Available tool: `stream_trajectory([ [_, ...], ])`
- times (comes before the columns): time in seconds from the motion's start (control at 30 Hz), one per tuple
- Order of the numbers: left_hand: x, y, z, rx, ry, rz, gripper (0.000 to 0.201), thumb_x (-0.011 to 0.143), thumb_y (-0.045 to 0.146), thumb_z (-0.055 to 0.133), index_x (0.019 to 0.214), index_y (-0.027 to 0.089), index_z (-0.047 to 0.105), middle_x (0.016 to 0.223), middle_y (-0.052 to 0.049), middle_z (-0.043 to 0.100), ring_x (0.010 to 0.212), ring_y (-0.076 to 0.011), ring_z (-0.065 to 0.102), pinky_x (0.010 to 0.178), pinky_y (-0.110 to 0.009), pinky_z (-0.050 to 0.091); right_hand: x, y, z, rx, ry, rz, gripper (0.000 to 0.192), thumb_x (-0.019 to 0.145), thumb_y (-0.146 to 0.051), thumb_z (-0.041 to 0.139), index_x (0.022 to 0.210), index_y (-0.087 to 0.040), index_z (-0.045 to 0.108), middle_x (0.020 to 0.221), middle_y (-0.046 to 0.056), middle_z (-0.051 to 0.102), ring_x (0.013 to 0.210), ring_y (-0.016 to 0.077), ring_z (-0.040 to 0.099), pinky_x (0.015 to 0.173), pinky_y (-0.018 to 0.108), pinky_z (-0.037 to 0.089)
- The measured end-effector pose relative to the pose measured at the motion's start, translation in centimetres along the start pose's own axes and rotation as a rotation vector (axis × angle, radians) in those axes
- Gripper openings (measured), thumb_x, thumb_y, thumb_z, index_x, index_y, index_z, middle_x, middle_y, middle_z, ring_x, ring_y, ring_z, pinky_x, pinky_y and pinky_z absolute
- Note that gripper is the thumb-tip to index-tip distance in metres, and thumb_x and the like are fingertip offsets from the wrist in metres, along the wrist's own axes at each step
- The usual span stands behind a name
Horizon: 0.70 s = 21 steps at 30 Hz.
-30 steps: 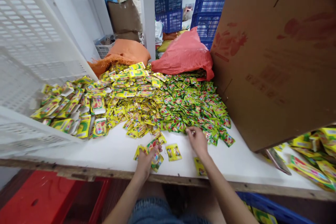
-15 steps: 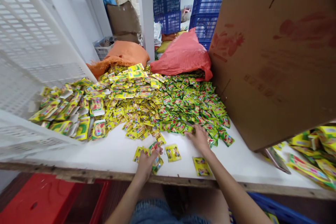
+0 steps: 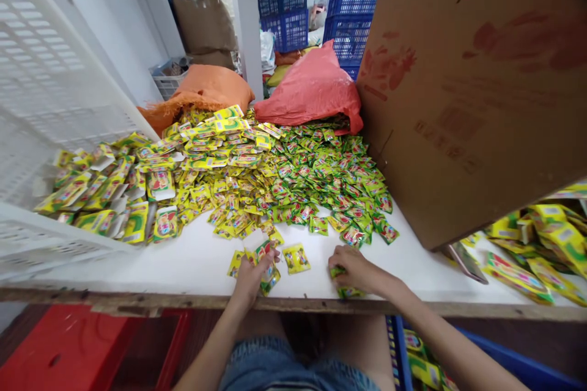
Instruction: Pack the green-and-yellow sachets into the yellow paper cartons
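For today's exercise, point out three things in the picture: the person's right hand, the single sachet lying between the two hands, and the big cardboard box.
right hand [image 3: 355, 269], head view, back of the hand
single sachet [image 3: 296, 258], head view, middle of its face
cardboard box [image 3: 468, 91], head view, its broad brown side

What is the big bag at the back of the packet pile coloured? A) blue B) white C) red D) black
C: the bag lying behind the green packets is red, next to the brown box.
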<state>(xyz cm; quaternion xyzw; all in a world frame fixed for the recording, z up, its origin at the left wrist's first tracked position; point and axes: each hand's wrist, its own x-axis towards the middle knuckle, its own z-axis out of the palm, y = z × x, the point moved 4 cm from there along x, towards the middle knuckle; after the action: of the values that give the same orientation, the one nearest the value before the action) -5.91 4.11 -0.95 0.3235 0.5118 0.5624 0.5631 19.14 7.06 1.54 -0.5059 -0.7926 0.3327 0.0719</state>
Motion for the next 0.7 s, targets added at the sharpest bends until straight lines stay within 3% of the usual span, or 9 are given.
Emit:
stream_trajectory([
  [0.13,0.0,-0.1,-0.1,0.001,-0.008,0.02,0.039,0.062,0.036,0.073,0.091,0.011,0.067,0.077,-0.01,0.07,0.069,-0.0199,0.065,0.067,-0.031,0.052,-0.9,0.6,0.6,-0.176,0.055,0.152,0.037,0.055,-0.018,0.068,0.092,-0.017,0.06,0.092,0.007,0.057,0.09,0.0228,0.05,0.078,0.031,0.037],
  [0.4,-0.1,0.6,0.6,-0.011,-0.05,-0.042,0.039,0.061,0.037,0.074,0.09,0.012,0.066,0.073,-0.007,0.069,0.065,-0.0173,0.064,0.063,-0.028,0.051,-4.1,1.4,1.1,-0.269,0.087,0.172,0.008,0.069,-0.022,0.059,0.076,-0.018,0.057,0.091,0.01,0.059,0.09,0.0245,0.05,0.076,0.033,0.037],
  [0.57,-1.2,0.6,2.9,0.029,-0.278,-0.105,0.03,0.061,0.033,0.074,0.079,0.012,0.065,0.057,-0.004,0.065,0.05,-0.0146,0.059,0.054,-0.027,0.048,-4.0,-1.0,0.2,0.01,0.11,0.029,0.006,0.079,-0.024,0.049,0.076,-0.02,0.05,0.076,0.004,0.057,0.074,0.0179,0.052,0.068,0.029,0.039],
  [0.7,-2.2,0.1,5.3,0.076,-0.428,-0.191,0.028,0.056,0.032,0.076,0.072,0.012,0.064,0.053,-0.002,0.064,0.046,-0.015,0.057,0.05,-0.027,0.047,-1.8,-6.0,-1.3,0.381,0.401,-0.108,0.015,0.087,-0.036,0.041,0.091,-0.021,0.046,0.072,-0.001,0.053,0.066,0.0142,0.051,0.061,0.025,0.04],
])
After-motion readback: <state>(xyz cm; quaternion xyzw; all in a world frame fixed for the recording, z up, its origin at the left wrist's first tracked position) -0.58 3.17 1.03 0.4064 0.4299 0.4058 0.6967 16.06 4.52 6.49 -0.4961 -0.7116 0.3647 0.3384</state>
